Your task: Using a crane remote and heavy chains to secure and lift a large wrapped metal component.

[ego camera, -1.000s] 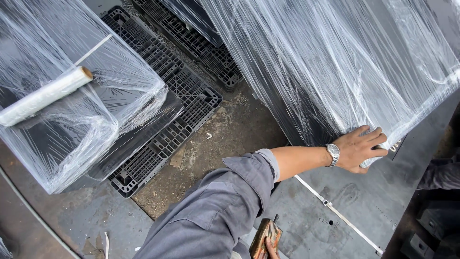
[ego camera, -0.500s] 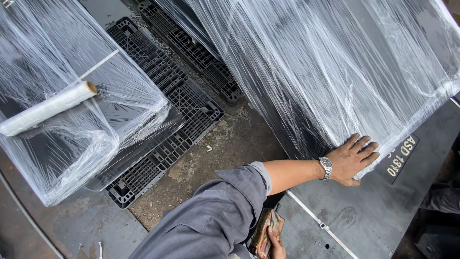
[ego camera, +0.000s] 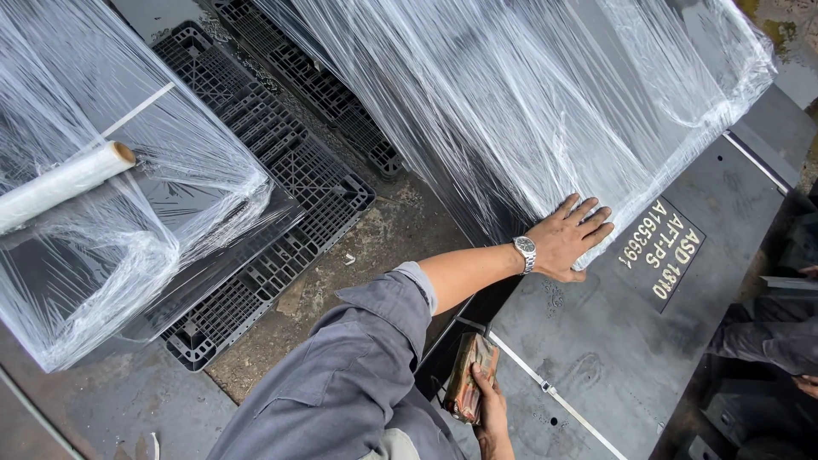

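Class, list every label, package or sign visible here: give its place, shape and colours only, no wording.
Stencilled marking: pale lettering on the dark grey metal panel, beside the left hand.
Small brown-and-green rectangular packet: held in the right hand, bottom centre.
Film-wrapped dark panel: upper centre.

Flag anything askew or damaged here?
Nothing looks damaged. The stretch film on the dark panel is wrinkled, ending under the left hand. A film roll lies loose atop the wrapped stack. The right hand holds a brown block.
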